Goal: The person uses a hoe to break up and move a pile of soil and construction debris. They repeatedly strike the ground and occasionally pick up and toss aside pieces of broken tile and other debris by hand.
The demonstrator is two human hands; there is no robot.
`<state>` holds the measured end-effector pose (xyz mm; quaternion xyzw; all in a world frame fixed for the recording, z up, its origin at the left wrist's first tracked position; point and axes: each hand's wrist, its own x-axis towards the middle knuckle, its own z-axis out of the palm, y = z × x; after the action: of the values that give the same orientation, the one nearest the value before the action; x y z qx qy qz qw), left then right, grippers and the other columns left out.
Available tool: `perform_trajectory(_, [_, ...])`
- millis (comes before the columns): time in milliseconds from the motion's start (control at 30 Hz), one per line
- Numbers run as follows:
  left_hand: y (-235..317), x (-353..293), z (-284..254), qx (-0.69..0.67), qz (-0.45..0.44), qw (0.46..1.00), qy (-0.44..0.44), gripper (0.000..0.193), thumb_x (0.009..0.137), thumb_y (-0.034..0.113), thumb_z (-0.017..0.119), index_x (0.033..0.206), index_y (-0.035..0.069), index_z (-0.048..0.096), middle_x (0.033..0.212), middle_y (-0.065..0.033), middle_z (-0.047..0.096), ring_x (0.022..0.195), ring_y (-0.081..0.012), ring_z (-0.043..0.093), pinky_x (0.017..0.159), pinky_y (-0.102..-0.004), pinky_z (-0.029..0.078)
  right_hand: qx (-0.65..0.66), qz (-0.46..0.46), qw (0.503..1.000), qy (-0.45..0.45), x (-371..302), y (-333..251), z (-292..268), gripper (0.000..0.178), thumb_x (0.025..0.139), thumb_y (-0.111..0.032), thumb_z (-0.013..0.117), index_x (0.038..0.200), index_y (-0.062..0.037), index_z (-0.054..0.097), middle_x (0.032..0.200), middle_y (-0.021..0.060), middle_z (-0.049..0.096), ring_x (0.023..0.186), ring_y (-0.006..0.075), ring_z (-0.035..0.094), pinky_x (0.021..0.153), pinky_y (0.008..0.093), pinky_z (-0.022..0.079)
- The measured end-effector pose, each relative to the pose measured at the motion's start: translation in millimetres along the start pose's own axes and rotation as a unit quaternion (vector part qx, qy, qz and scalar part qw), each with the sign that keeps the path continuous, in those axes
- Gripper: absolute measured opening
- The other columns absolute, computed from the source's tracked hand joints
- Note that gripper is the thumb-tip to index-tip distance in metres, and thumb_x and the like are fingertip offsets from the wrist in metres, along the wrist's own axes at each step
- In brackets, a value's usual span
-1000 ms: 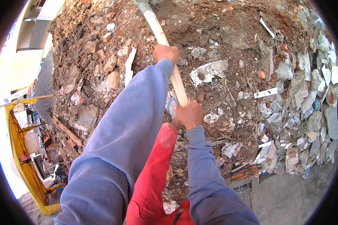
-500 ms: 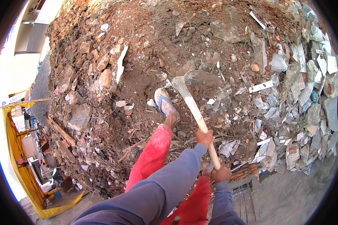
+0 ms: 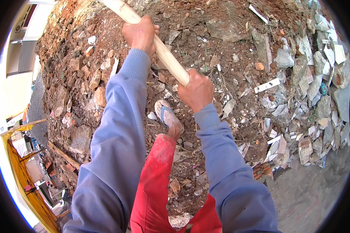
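Both my hands grip the pale wooden handle of a hoe [image 3: 168, 56], raised in front of me and slanting from upper left to lower right. My left hand [image 3: 140, 35] is wrapped round it higher up. Close to the handle's near end, my right hand [image 3: 196, 90] is closed on it. The hoe's blade lies beyond the top of the picture and cannot be seen. Under the handle spreads brown soil mixed with rubble [image 3: 210, 50]. My sandalled foot [image 3: 168, 117] stands on this soil, below the handle.
Broken concrete slabs and tiles [image 3: 322, 77] are heaped along the right. A white strip with holes [image 3: 267, 86] lies nearer. Bricks and stones [image 3: 95, 79] dot the left slope. Grey concrete floor [image 3: 311, 190] shows at lower right, a yellow sheet [image 3: 21, 178] at far left.
Both hands have swung the hoe up and forward to the upper left. Its blade, earlier on the soil near my foot, has left the picture.
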<state>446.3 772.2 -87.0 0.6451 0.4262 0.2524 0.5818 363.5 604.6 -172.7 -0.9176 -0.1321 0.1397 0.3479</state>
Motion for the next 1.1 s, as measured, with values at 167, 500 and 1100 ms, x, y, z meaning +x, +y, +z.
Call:
perform_trajectory(167, [-99,21,39,0.154,-0.15,0.976,-0.016,0.039,0.088,0.005,0.057,0.117,-0.019,0.049,0.074,-0.0152,0.066,0.054,-0.0163,0.061,0.049,-0.0276,0.05,-0.012,0.104,0.99,-0.098,-16,38,31,0.034,0.072,-0.023,0.071,0.098,-0.0018,0.067,0.083,0.024,0.07,0.078,0.0408,0.07,0.073,0.0478,0.057])
perform_trajectory(500, [-264,-231,-14,0.175,-0.319,0.931,-0.022,0.028,0.082,0.008,0.062,0.095,-0.016,0.056,0.067,-0.0171,0.064,0.051,-0.0213,0.064,0.045,-0.0335,0.052,-0.156,0.221,0.937,-0.221,-261,155,-6,0.033,0.07,-0.025,0.075,0.094,-0.0056,0.062,0.08,0.0205,0.07,0.078,0.0386,0.07,0.073,0.05,0.055])
perform_trajectory(1100, [-232,-257,-31,0.078,-0.226,0.97,-0.043,0.016,0.083,0.003,0.061,0.093,-0.007,0.053,0.064,-0.0095,0.058,0.048,-0.0182,0.057,0.042,-0.0291,0.046,-0.043,0.153,0.978,-0.134,-306,171,-27,0.024,0.068,-0.017,0.076,0.084,-0.005,0.062,0.074,0.0168,0.067,0.07,0.036,0.069,0.065,0.0465,0.056])
